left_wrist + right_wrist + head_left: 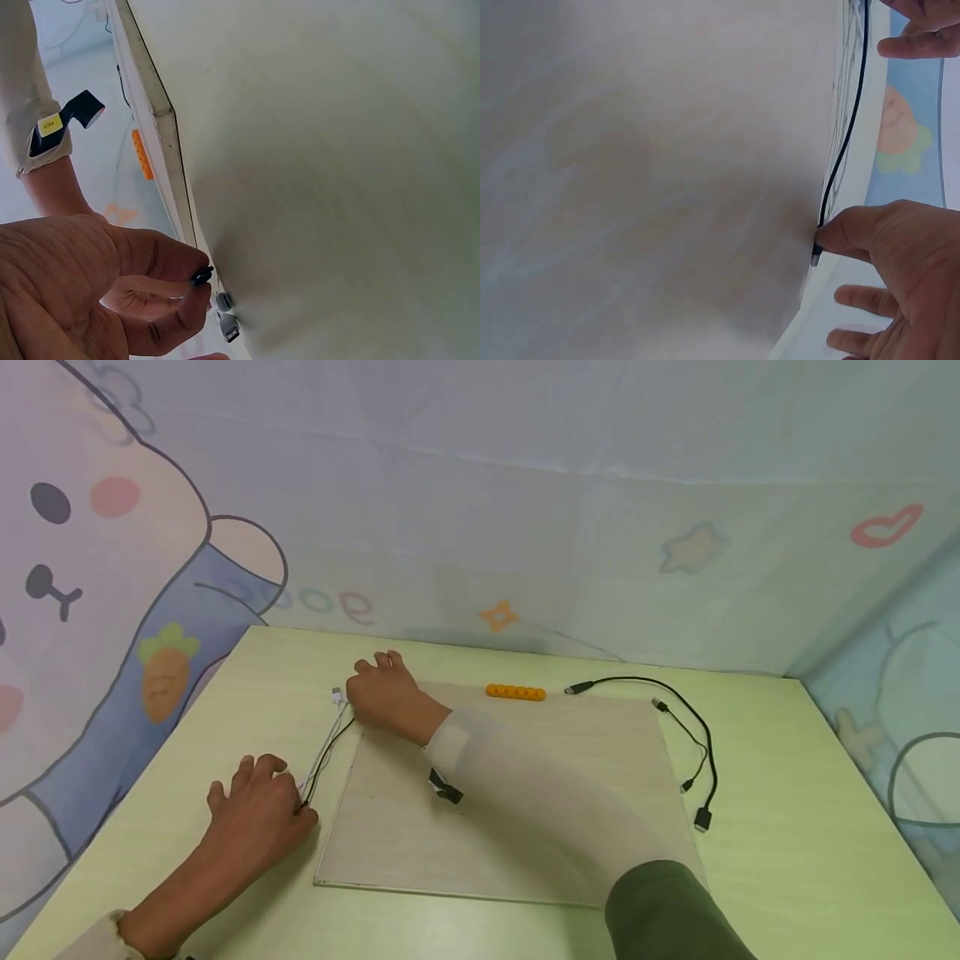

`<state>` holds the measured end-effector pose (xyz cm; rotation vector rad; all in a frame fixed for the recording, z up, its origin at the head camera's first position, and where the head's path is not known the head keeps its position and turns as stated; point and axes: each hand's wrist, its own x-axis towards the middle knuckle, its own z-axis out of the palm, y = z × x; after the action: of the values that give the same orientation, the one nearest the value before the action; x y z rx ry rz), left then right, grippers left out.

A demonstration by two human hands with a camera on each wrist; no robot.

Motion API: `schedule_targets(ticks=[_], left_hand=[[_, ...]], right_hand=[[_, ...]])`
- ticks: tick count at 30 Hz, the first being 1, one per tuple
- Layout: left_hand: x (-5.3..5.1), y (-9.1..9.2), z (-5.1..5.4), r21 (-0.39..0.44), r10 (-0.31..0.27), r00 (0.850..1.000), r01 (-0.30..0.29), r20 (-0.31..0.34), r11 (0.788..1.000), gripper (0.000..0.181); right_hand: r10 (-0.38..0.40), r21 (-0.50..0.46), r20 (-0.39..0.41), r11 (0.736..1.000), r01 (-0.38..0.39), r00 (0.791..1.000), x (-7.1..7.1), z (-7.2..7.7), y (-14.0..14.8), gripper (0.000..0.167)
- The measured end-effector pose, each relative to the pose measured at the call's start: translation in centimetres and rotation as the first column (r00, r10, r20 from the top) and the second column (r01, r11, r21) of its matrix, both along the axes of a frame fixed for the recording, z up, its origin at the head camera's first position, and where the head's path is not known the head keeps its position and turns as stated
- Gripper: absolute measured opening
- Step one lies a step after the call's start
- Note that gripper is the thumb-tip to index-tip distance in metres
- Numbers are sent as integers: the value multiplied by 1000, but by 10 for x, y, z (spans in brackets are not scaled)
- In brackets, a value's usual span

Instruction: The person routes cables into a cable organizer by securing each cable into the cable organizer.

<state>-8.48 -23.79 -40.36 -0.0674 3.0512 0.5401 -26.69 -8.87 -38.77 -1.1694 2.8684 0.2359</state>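
Note:
At the left side of the board, a thin black cable runs between the two hands. My left hand pinches its near end, a small black connector, between thumb and finger. Farther back, my right hand pinches the cable's other plug beside the board's edge, the remaining fingers spread. White cable lies alongside the black one. Its pale USB plug shows just left of the right hand, and two light plugs appear beyond the left fingertips.
A flat pale board lies on the light table. At its back edge sits an orange cable holder. Right of it lie a long black cable and a shorter black cable. A printed cloth hangs behind.

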Motion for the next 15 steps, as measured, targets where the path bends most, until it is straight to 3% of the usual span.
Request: schedule_targets(ticks=[7, 15], left_hand=[[1, 0, -1, 9, -1, 1000, 1, 2, 1000, 31], [1, 0, -2, 15, 1, 1000, -1, 3, 1000, 26]], right_hand=[[-51, -63, 32, 997, 53, 998, 2, -2, -2, 36], [25, -1, -23, 1000, -25, 999, 2, -2, -1, 39]])
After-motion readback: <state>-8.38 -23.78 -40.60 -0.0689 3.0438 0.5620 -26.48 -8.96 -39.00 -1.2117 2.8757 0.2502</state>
